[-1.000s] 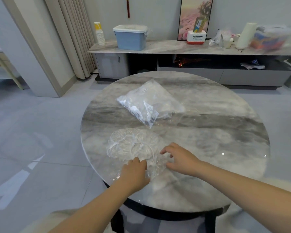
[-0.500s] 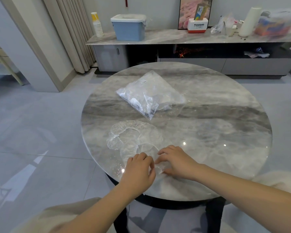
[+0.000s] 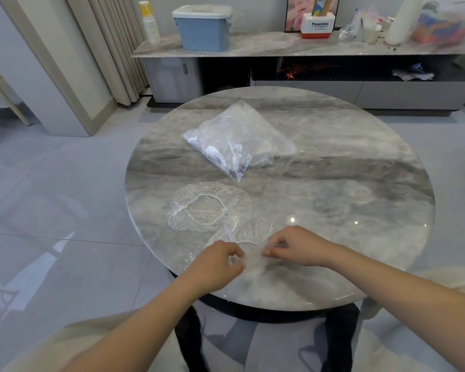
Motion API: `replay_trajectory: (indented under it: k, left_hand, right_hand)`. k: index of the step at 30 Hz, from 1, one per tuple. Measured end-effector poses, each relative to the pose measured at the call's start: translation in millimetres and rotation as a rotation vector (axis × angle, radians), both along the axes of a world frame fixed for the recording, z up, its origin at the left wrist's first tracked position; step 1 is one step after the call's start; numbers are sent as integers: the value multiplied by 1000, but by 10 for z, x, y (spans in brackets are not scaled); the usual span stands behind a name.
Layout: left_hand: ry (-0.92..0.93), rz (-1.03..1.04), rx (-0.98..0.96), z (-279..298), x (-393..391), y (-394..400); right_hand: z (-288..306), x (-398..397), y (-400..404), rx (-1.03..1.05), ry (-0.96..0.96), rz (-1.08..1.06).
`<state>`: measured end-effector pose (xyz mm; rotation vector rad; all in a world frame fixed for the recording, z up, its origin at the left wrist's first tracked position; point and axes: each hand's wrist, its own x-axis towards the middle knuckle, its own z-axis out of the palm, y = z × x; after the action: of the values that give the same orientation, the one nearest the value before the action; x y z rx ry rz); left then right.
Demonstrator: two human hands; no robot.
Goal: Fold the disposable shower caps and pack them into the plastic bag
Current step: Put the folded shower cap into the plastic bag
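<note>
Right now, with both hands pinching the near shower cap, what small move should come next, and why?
Probably draw the left hand and right hand apart to stretch the near shower cap flat: it lies crumpled on the table, unfolded, and overlaps the second cap.

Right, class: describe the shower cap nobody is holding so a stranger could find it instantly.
Start at the round marble table. Nearer its left edge, between the plastic bag and the two hands, lies a clear shower cap. Unlike the one being pinched, it lies spread open, its white elastic ring showing.
</note>
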<state>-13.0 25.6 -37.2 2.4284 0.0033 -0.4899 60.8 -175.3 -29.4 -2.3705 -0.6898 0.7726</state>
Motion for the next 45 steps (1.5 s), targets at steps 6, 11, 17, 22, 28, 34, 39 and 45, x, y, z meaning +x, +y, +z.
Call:
replay_trajectory:
  k: [6, 11, 17, 22, 28, 34, 39, 45]
  left_hand:
    - [-6, 238, -39, -90, 154, 109]
    - [-191, 205, 199, -237, 202, 57]
    - [-214, 131, 404, -430, 262, 31]
    - [-306, 28, 651, -510, 296, 58]
    - [-512, 54, 663, -579, 287, 113]
    - [-671, 135, 479, -490, 287, 18]
    - [-680, 25, 378, -418, 158, -213]
    - [-335, -245, 251, -337, -50, -323]
  right_hand:
    - [-56, 76, -29, -107, -34, -10]
    - [-164, 83, 11, -174, -71, -135]
    - [-276, 35, 65, -310, -219, -194]
    - [-345, 34, 99, -364, -328, -221]
    - [-335, 124, 89, -355, -384, -203]
    - [-290, 122, 48, -362, -186, -296]
    - [-257, 85, 11, -306, -36, -403]
    - [-116, -102, 26, -48, 312, -555]
